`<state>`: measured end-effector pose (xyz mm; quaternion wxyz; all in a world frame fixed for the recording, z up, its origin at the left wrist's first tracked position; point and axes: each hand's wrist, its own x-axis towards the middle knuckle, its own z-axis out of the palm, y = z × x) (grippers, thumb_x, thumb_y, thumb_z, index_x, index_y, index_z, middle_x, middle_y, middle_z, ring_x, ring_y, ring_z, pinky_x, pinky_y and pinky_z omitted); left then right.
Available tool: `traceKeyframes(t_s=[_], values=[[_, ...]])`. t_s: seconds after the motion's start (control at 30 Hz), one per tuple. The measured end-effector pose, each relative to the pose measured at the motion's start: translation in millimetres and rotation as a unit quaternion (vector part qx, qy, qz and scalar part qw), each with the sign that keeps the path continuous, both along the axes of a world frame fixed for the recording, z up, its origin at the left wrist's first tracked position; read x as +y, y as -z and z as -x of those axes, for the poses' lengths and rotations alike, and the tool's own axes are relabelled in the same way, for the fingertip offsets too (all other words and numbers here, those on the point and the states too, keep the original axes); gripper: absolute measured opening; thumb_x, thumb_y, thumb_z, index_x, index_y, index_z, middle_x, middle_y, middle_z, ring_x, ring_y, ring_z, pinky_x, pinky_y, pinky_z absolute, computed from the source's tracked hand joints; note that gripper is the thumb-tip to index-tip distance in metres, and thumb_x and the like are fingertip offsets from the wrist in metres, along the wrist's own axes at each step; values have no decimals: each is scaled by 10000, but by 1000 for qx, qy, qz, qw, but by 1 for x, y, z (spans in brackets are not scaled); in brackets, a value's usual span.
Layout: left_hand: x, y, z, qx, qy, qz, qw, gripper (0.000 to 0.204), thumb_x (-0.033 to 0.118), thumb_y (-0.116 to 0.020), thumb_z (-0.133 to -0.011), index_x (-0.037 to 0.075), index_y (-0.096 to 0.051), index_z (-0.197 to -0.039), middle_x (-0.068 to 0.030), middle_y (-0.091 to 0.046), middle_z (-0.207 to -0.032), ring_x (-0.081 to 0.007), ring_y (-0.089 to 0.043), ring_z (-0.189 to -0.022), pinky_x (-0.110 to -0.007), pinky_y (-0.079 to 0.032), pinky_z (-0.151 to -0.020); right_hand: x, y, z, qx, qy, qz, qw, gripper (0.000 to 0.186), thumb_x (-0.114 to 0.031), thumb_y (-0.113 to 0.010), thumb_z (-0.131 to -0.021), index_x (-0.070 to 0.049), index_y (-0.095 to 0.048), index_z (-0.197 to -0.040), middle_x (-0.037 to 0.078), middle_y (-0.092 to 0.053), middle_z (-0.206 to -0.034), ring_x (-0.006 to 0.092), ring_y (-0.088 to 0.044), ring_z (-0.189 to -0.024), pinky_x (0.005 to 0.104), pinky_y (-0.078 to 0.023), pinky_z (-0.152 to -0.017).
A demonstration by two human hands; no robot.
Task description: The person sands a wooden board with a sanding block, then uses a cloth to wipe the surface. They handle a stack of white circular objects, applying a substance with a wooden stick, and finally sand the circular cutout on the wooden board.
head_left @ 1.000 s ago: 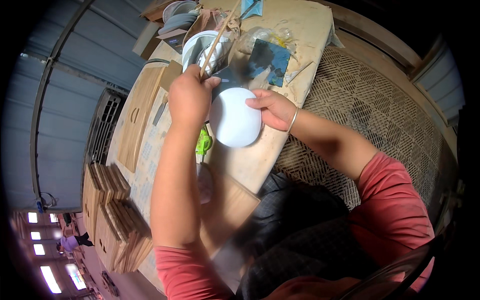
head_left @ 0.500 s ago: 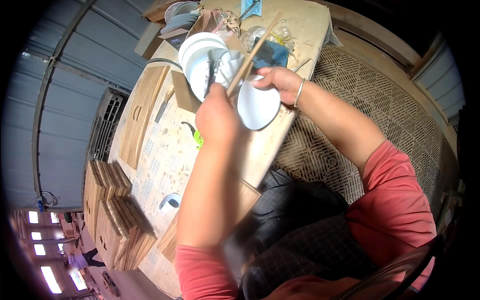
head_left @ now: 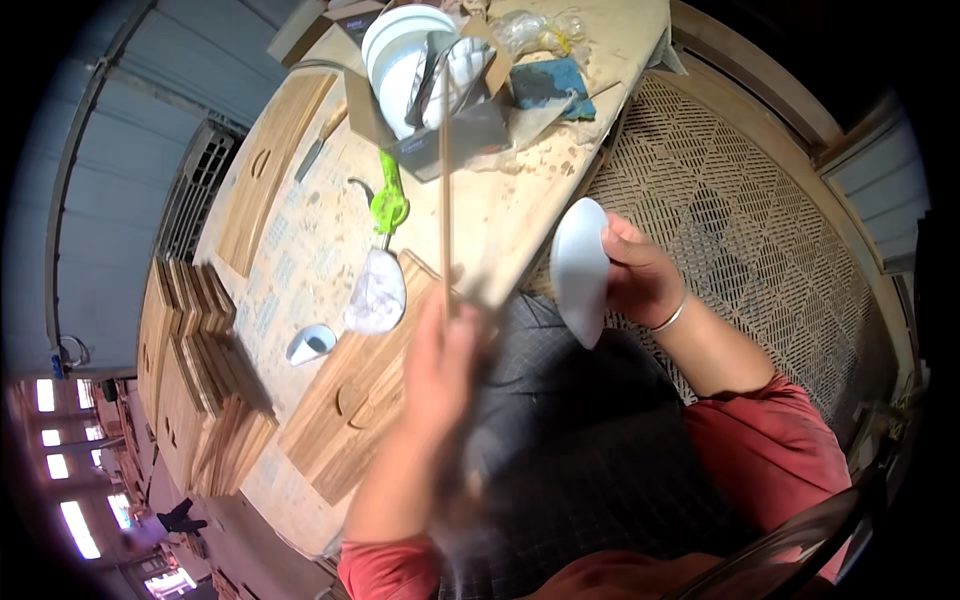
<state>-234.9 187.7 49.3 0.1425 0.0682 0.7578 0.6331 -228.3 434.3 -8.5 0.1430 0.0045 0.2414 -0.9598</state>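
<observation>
1. Holding a white bowl on its edge, the right hand is beside the near edge of the counter, above the dark lap. Its fingers are closed around the rim of the bowl, and a thin bracelet sits on the wrist.
2. The left hand is blurred, but its fingers are closed on the lower end of a long thin wooden stick. The stick points up and away, over the counter, toward a cardboard box.
3. The box carries a stack of white bowls and stands at the far part of the counter.
4. Just beside the box, to the right, lies a blue sponge with clear plastic bags behind it.
5. A green-handled tool lies left of the stick, and under it is a pale crumpled cloth.
6. A small white cup lies on its side near the wooden boards, and more boards are stacked at the left.
</observation>
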Motion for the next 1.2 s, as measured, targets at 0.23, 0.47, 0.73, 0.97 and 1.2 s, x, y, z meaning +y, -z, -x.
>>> traceKeyframes(t_s=[0.23,0.47,0.73,0.97,1.2], values=[[-52,55,-119,-96,6,-27,995,412,332,-474,-1009,10,-569,-1247,19,-559,-883,-66,-493,-749,-202,-408,-665,-113,21,0,82,-141,265,950,401,-97,-602,-915,-190,-476,-1284,-6,-512,-920,123,-468,-817,267,-388,-717],[-83,60,-164,69,-93,103,988,331,238,-480,-989,52,-625,-1221,-86,-650,-935,-191,-599,-821,-316,-478,-772,-166,-12,-21,95,-73,-70,990,453,-278,-473,-1007,-17,-367,-1363,120,-524,-1271,228,-506,-1189,394,-406,-1022],[-100,61,-176,73,-95,106,987,232,104,-537,-944,12,-647,-1126,-162,-667,-1099,-291,-637,-1017,-343,-485,-874,-172,-4,-32,64,74,-146,984,287,-78,-652,-899,-2,-499,-1130,54,-606,-1009,94,-566,-910,234,-465,-833],[-103,64,-177,65,-108,5,992,232,44,-444,-974,-65,-597,-1109,-83,-620,-932,-145,-564,-756,-272,-462,-677,-185,-29,-36,8,39,-139,990,185,-138,-646,-915,11,-605,-1016,56,-655,-933,109,-601,-808,248,-494,-758],[-124,82,-190,-163,-105,-199,961,227,29,-462,-972,-53,-599,-1133,-31,-582,-872,-87,-528,-724,-225,-421,-620,-195,-23,-26,11,-63,-23,998,192,-140,-626,-923,2,-592,-1047,115,-644,-1056,212,-620,-997,374,-500,-896]])
